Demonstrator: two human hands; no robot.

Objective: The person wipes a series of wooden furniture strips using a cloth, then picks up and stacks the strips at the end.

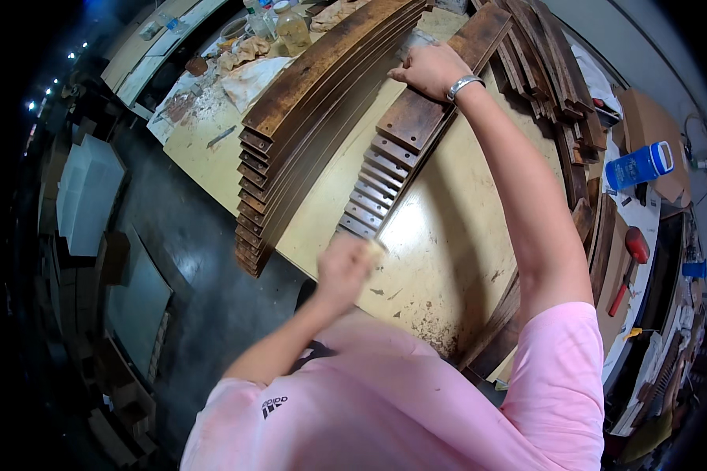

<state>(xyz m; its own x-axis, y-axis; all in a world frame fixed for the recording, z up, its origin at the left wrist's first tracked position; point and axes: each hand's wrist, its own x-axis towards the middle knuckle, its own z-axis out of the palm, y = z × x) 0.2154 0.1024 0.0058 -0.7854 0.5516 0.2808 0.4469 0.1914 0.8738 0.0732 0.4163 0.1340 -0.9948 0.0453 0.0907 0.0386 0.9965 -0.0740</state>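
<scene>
Brown stained wooden boards (411, 118) lie stacked in the middle of the table, their stepped ends with small holes facing me. Across the far part of this stack reaches my right hand (434, 69), fingers curled down beside its left edge. A pale, shiny piece (419, 38) shows just beyond the knuckles; whether the fingers grip it I cannot tell. My left hand (344, 271), smeared by motion, is closed at the near end of the stack. A small pale yellowish piece (375, 252) sticks out by its fingers, its kind unclear.
A tall stack of curved boards (322, 74) stands at the left table edge (204, 177). More curved boards (550, 63) lie at the right. A glass jar (292, 31) and rags (247, 53) sit far left. A blue jug (640, 166) and red-headed mallet (635, 247) are right.
</scene>
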